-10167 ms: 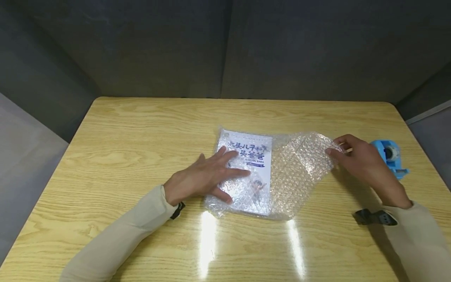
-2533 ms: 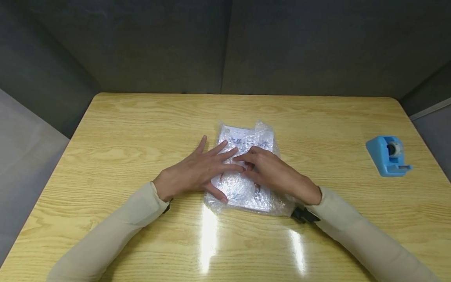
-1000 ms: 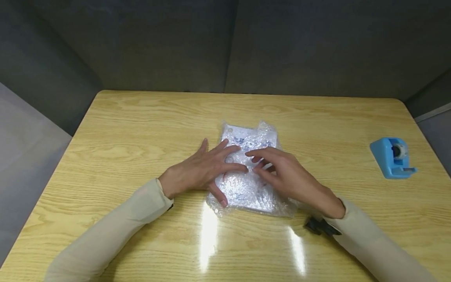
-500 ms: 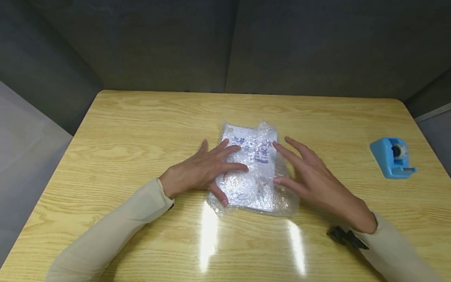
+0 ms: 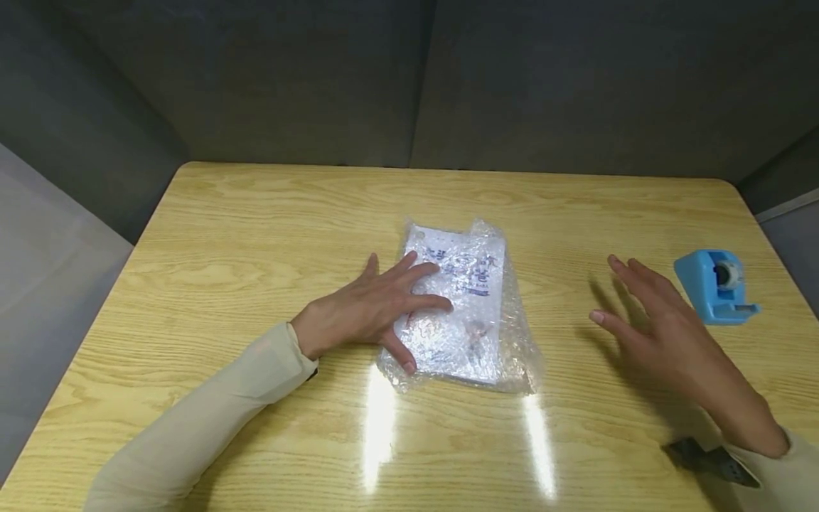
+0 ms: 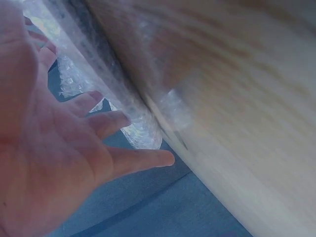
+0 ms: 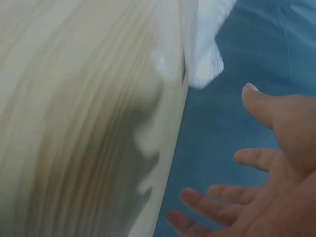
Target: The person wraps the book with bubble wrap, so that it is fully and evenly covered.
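Note:
A white book (image 5: 470, 313) with blue lettering lies on the table under bubble wrap (image 5: 520, 348), whose loose margin sticks out past its right side. My left hand (image 5: 377, 309) rests on the wrapped book with fingers spread, pressing the wrap; the left wrist view shows that hand's fingers (image 6: 140, 160) against the packet's edge. My right hand (image 5: 665, 334) is in the air over the right part of the table, fingers extended, holding nothing. It is nearest to a blue tape dispenser (image 5: 697, 284) with a roll of clear tape (image 5: 727, 275) in it.
The wood-grain table (image 5: 269, 227) spreads around the packet. Dark partition panels (image 5: 288, 85) stand behind its far edge and at the sides. Two bright light reflections lie on the table near the front.
Ten seconds ago my right hand held the bubble wrap's free end; it was then folded over the book. Now my right hand has left the packet and moved right. My left hand stays put.

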